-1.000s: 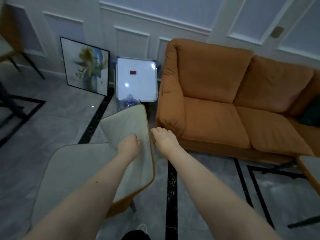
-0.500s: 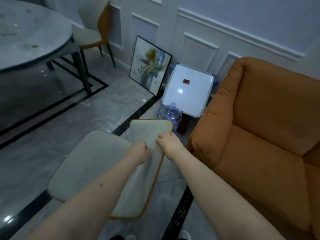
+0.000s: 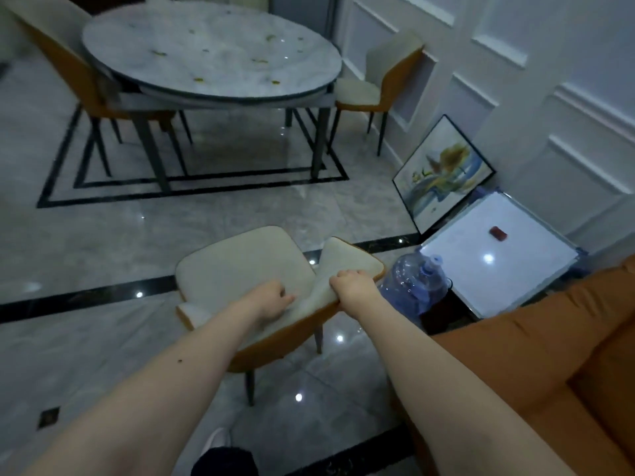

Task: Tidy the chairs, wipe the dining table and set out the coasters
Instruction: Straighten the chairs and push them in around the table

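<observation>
Head view: both hands, left [image 3: 271,300] and right [image 3: 354,286], clutch the chair [image 3: 240,269] backrest, well apart from the crumb-strewn desk [image 3: 209,49]. Best lift evenly, steering clear of the water bottle [image 3: 415,286] just beside.

Cream upholstery with an orange shell is seen on the chair [image 3: 240,266]; the table [image 3: 213,53] is grey-veined marble; the sofa [image 3: 549,355] is orange.

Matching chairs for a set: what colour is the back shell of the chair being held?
Orange, with cream padding on the seat and inner back; the head view shows it.
</observation>
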The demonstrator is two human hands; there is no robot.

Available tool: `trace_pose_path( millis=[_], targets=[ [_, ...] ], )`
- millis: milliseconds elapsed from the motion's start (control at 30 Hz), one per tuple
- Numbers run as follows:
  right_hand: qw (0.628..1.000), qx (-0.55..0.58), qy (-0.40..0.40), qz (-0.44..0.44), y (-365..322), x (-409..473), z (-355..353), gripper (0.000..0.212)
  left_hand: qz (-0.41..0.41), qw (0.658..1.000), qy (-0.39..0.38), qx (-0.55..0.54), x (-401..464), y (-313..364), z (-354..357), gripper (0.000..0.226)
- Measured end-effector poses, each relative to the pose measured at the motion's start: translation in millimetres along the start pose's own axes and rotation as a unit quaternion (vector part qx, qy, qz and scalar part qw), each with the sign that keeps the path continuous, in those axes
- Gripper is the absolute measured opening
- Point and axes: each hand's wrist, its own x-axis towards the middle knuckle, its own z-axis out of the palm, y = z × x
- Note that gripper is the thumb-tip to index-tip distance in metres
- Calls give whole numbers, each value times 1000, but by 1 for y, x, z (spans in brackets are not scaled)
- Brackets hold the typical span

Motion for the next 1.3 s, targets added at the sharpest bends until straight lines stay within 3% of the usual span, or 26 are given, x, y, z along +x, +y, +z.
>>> trace_pose_path(
  millis=[167,267,467,567,767,900,1300],
  targets=[
    [999,17,34,-14,0,-6,7,42,2,999,12,-37,-39,-7,15,54],
    [998,48,39,-22,-1,-9,9,48,9,999,33,40,-49,-8,24,64],
    [995,100,12,-16,3,-6,13,49,12,984,121,133,-49,-6,46,53],
    [996,78,36,-17,4,-4,19,50,18,971,150,183,-49,-7,51,50],
    [995,-40,78,-42,0,-1,23,38,79,949,155,264,-49,-6,47,36],
    [992,-87,67,-62,-1,4,23,43,102,946,154,265,-46,-9,41,31],
    [986,-80,109,-94,-29,59,-4,22,142,924,154,321,2,-64,-25,30]
  ],
)
